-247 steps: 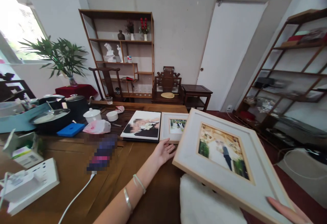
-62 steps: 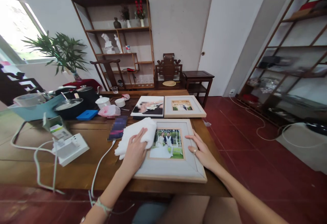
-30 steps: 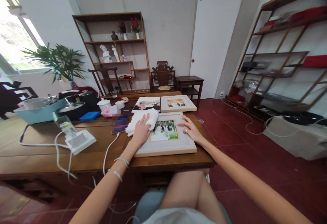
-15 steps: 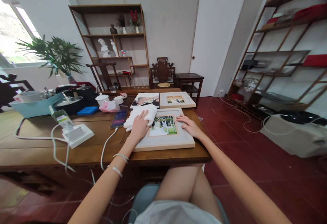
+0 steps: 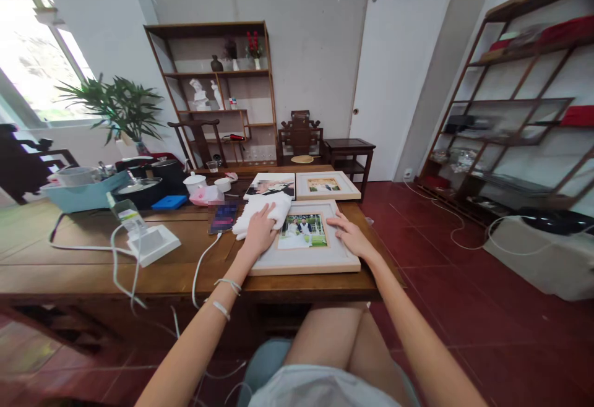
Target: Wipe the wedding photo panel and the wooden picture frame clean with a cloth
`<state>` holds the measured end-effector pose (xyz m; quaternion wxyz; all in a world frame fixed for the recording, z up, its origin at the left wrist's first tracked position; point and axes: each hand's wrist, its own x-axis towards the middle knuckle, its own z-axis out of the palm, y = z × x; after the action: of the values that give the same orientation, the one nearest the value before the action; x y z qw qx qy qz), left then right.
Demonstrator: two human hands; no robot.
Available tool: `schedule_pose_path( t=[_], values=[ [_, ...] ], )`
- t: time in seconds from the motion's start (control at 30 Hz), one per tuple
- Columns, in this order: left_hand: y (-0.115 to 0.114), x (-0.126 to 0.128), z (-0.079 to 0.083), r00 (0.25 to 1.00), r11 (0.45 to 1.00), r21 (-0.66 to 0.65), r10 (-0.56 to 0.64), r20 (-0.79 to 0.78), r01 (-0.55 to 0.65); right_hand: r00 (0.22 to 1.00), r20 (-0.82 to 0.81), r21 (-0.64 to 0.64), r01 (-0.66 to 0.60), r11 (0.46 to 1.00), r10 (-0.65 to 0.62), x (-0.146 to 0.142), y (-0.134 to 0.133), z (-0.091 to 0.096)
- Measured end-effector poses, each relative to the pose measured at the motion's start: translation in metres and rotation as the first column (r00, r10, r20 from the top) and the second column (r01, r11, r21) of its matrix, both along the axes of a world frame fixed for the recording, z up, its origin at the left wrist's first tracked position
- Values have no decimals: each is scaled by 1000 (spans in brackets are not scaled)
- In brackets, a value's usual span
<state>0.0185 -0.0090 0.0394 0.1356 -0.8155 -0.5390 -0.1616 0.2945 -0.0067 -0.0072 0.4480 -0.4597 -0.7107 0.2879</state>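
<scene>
A pale wooden picture frame (image 5: 320,266) with a wide light mat lies flat at the table's near edge, around a photo (image 5: 304,232) of two people outdoors. My left hand (image 5: 261,229) rests with outstretched fingers on a bunched white cloth (image 5: 245,215) that overlaps the frame's upper left. On the frame's right side lies my right hand (image 5: 352,234), fingers spread and pointing toward the photo, holding nothing. Behind it sit a second framed photo (image 5: 325,185) and an unframed print (image 5: 271,185), side by side.
On the wooden table (image 5: 195,271), a phone (image 5: 223,218) with a white cable lies left of the cloth. Farther left are a white stand (image 5: 155,245), a blue box (image 5: 169,202), pots (image 5: 139,189) and a light-blue basin (image 5: 88,193). A dark chair (image 5: 301,138) stands behind the table.
The whole view has shifted a little, with the scene now lower and farther right. My right hand's fingers have spread slightly; my left hand stays on the cloth.
</scene>
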Motion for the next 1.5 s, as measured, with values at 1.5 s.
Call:
schedule_pose_path(
  t=[1.5],
  values=[
    [-77,15,23,961,983,-161,-131,-243,93,991,68,132,-121,984,113,7,4,-3]
  ],
)
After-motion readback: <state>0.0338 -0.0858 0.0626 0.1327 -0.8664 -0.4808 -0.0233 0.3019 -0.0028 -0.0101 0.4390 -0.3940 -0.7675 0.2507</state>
